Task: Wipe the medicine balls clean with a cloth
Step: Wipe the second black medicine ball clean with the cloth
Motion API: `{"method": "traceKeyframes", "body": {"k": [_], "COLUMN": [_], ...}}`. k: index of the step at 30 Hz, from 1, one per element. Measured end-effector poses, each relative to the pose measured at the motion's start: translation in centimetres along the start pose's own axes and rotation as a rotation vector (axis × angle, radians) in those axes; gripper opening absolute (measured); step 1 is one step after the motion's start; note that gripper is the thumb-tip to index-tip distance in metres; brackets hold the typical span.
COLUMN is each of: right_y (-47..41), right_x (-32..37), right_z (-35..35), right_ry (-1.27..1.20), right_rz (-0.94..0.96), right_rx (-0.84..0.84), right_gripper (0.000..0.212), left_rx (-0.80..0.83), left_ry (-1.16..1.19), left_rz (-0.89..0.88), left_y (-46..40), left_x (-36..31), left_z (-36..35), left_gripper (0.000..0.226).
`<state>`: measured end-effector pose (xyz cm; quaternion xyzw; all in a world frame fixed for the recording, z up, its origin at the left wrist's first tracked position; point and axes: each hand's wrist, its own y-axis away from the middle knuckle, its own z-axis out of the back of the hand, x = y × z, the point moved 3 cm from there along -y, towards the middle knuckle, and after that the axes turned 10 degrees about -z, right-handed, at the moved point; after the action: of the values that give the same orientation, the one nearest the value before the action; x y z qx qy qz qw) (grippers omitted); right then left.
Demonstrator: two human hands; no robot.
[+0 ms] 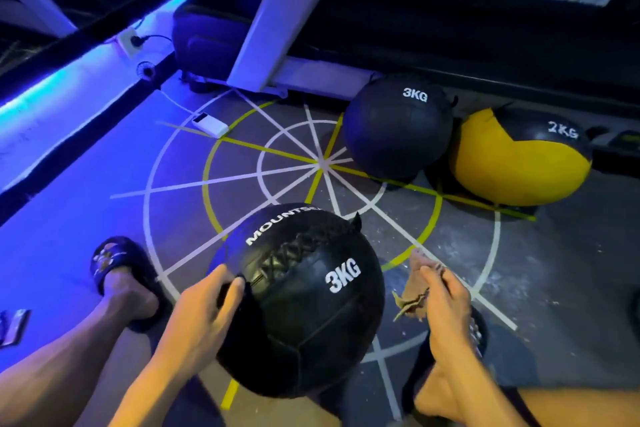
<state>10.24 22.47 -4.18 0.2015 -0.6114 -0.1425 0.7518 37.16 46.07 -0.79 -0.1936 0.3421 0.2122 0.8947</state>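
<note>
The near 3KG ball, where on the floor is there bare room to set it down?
Free: the marked floor between the near 3KG ball, the power bank and the far 3KG ball. Also right of the cloth. Crowded: by the yellow 2KG ball.

Left hand (204,315) gripping, right hand (446,302) pinching.

Floor (554,270) — dark gym surface painted with white and yellow circles and spokes, blue-lit at left. Black 3KG ball (398,128) rests on it upper centre-right, touching the yellow-and-black 2KG ball (519,159) to its right. White power bank (210,125) lies upper centre-left, cable attached. White machine frame base (311,80) stands behind — top centre. Two sandalled feet planted: one (121,274) lower left, one (478,329) lower right.
</note>
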Motion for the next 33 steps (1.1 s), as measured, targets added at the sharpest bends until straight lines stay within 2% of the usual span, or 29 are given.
{"method": "traceKeyframes", "body": {"k": [3,5,7,8,10,12,15,17,18,19,21,23,24,25,27,28,29,30,33], "right_y": [0.6,1.1,1.5,1.9,2.9,3.3,3.7,4.9,6.1,7.8,11.4,11.2,9.8,7.6,3.2,2.2,2.7,4.5,11.5], "right_x": [-1.0,-1.1,-0.5,0.2,2.2,3.3,2.5,1.3,0.8,0.6,0.5,0.7,1.2,1.9,3.2,3.4,3.4,3.4,1.3], "right_z": [-1.4,-2.6,-3.6,-4.3,-5.9,-8.1,-11.9,-13.5,-14.3,-15.2,-16.4,-16.7,-16.5,-16.0,-14.4,-13.8,-13.7,-14.3,-16.5], "right_ry": [0.082,0.133,0.170,0.174,0.138,0.147,0.334,0.483,0.519,0.526,0.569,0.659,0.692,0.723,0.765,0.764,0.735,0.684,0.698], "right_rz": [0.087,0.126,0.173,0.206,0.288,0.347,0.437,0.545,0.633,0.763,1.042,1.238,1.205,1.063,0.786,0.722,0.725,0.786,1.073], "right_rx": [0.100,0.165,0.144,0.138,0.156,0.188,0.229,0.185,0.215,0.318,0.639,0.775,0.739,0.647,0.373,0.275,0.251,0.318,0.759], "right_gripper": [0.021,0.023,0.021,0.021,0.025,0.028,0.028,0.024,0.025,0.028,0.030,0.031,0.034,0.035,0.034,0.032,0.031,0.032,0.032], "left_rx": [0.082,0.050,-0.034,-0.074,-0.079,-0.050,-0.093,-0.099,-0.106,-0.119,-0.131,-0.125,-0.127,-0.126,-0.113,-0.114,-0.122,-0.132,-0.131], "left_ry": [-0.052,-0.003,0.023,0.087,0.239,0.235,0.227,0.226,0.233,0.243,0.248,0.247,0.256,0.264,0.256,0.251,0.250,0.247,0.193], "left_rz": [0.097,0.122,0.135,0.153,0.185,0.190,0.223,0.220,0.220,0.218,0.203,0.201,0.206,0.217,0.230,0.226,0.220,0.209,0.173], "left_y": [2.3,3.2,3.6,3.7,3.6,3.6,3.9,3.9,4.0,4.1,4.2,4.3,4.4,4.4,4.6,4.7,4.7,4.6,4.6], "left_x": [4.6,5.7,6.3,6.4,6.1,5.6,5.0,5.2,5.4,5.5,5.5,5.6,5.7,5.8,6.0,5.9,5.7,5.6,5.6], "left_z": [-1.2,-1.9,-2.0,-2.1,-2.6,-3.6,-4.5,-4.7,-4.7,-4.6,-4.6,-4.7,-4.6,-4.5,-4.4,-4.4,-4.5,-4.5,-4.6], "left_gripper": [0.041,0.028,0.013,0.018,0.052,0.076,0.088,0.088,0.087,0.087,0.088,0.089,0.090,0.090,0.088,0.087,0.086,0.085,0.082]}}
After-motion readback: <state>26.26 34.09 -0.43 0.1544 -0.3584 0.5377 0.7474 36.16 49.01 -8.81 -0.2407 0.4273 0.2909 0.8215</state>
